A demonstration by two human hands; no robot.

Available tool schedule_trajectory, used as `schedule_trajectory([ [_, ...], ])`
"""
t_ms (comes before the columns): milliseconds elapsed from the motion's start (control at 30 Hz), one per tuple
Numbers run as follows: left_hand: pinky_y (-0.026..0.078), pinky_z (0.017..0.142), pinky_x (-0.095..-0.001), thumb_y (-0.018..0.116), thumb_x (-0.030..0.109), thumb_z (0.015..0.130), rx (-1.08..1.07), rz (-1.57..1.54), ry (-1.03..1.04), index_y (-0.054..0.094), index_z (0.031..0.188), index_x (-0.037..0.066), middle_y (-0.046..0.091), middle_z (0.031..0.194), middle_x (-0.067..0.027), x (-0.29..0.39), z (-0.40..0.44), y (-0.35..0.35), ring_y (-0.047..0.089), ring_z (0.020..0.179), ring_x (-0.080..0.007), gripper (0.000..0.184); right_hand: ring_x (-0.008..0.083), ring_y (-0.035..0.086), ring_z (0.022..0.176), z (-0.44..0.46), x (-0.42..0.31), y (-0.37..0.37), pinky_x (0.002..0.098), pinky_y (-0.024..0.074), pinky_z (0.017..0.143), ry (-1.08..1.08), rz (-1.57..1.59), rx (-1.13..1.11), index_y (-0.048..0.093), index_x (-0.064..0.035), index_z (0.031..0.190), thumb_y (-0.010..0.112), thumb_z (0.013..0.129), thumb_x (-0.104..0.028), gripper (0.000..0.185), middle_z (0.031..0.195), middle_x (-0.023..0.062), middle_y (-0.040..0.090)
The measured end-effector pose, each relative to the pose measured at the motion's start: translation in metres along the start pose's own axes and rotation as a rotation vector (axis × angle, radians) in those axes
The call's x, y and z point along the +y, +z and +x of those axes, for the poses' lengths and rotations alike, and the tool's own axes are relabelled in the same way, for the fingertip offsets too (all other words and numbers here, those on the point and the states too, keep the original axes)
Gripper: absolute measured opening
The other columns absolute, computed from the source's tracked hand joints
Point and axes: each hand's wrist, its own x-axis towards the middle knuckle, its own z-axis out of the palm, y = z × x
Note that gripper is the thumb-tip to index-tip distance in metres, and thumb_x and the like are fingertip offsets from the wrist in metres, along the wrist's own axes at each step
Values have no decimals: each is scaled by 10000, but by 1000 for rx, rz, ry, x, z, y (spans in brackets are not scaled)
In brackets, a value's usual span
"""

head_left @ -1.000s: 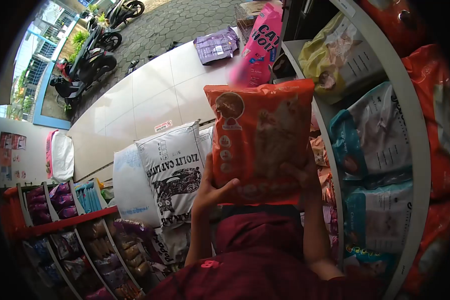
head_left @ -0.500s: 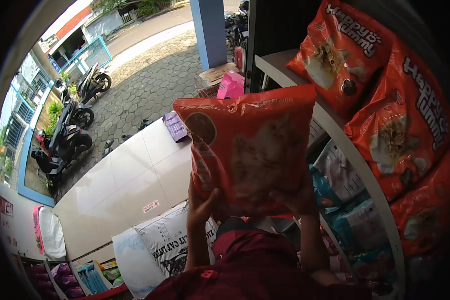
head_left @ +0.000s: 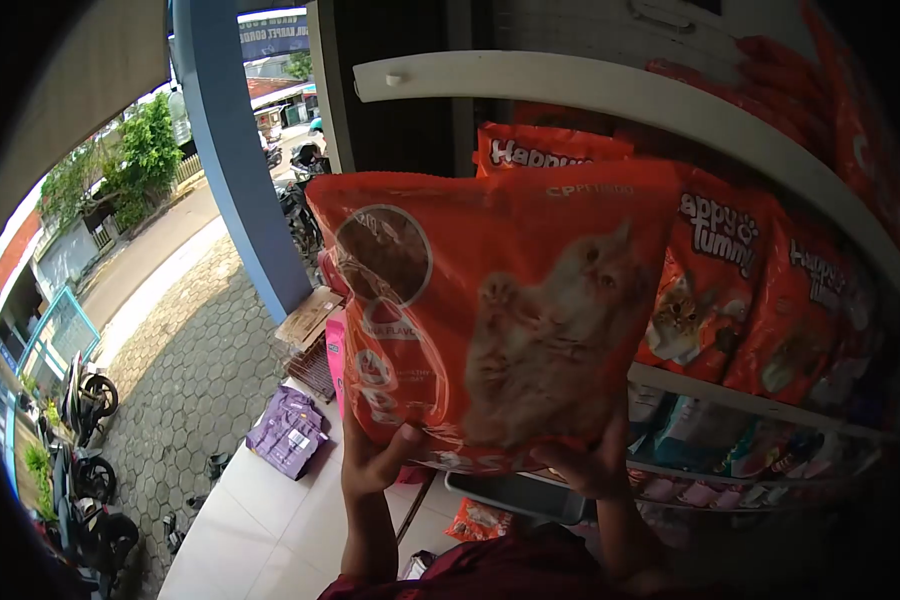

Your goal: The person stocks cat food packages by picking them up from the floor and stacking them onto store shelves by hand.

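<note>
A large orange bag (head_left: 510, 320) with a cat picture and the words CP Petindo is held up in front of me. My left hand (head_left: 375, 462) grips its lower left corner, thumb across the front. At the lower right corner my right hand (head_left: 590, 465) is closed on the same bag, its thumb also on the front. The fingers behind the bag are hidden. Orange Happy Tummy bags (head_left: 705, 290) stand on a shelf behind it, to the right.
Shelf edges (head_left: 570, 75) curve across the upper right. A purple package (head_left: 288, 432) lies on the white tiled floor (head_left: 260, 500). A blue pillar (head_left: 235, 160), a paved yard and parked motorcycles (head_left: 95, 480) are at the left. A small orange packet (head_left: 480, 520) lies below the bag.
The view has swung right and up towards the Happy Tummy shelf. The held bag now looks larger and closer, still between both hands. The white cat litter sacks have left the view.
</note>
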Motion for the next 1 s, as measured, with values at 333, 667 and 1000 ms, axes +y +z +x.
schedule_trajectory([
  [333,477,875,-332,692,68,788,-277,177,253,159,1359,24,438,1242,-177,106,124,103,517,1085,-213,783,203,465,1159,94,-150,-29,339,399,956,-254,-184,221,201,1,1343,723,807,-133,760,1265,135,429],
  [667,570,747,-357,641,435,851,-486,584,755,289,1311,34,644,1040,-219,128,354,258,692,822,-265,705,202,542,1088,278,-254,-150,340,453,890,-346,-1137,470,377,105,1256,648,876,-330,637,1182,160,533],
  [1000,524,759,-393,497,415,865,-828,1329,562,604,1087,40,663,937,-197,76,412,343,661,830,-328,449,318,653,932,361,-227,-201,370,522,808,283,-1689,383,651,0,1070,654,773,-322,438,976,230,661],
])
